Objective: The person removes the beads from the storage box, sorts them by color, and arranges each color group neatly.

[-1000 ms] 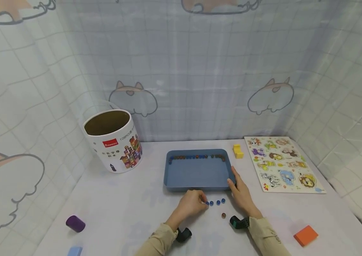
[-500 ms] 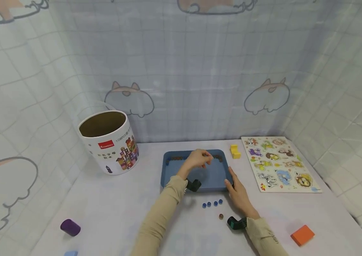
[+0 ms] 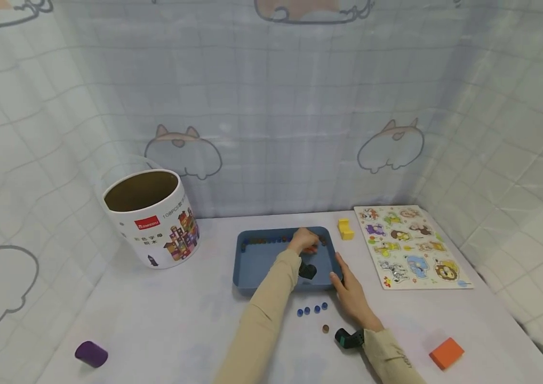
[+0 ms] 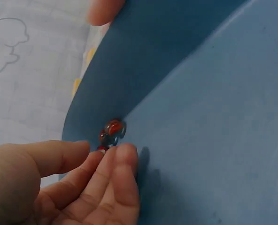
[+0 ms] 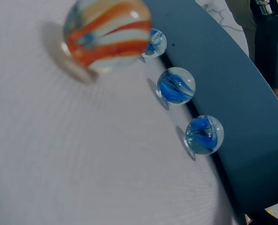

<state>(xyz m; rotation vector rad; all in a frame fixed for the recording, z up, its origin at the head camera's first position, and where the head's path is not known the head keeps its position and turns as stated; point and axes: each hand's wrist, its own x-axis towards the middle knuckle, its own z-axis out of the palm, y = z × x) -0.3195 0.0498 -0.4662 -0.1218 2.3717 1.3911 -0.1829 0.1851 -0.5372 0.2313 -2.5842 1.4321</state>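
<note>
A small glass marble (image 4: 112,129) with red swirls lies against the blue tray's (image 3: 262,261) far wall, just beyond the left hand's (image 3: 303,240) loosely spread fingertips (image 4: 125,154).

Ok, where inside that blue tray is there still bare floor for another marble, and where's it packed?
The tray floor is bare across its near and middle part, from the left wall to the left hand. The far wall is crowded: a marble row runs along it. In front of the tray, loose marbles sit beside the right hand.
</note>
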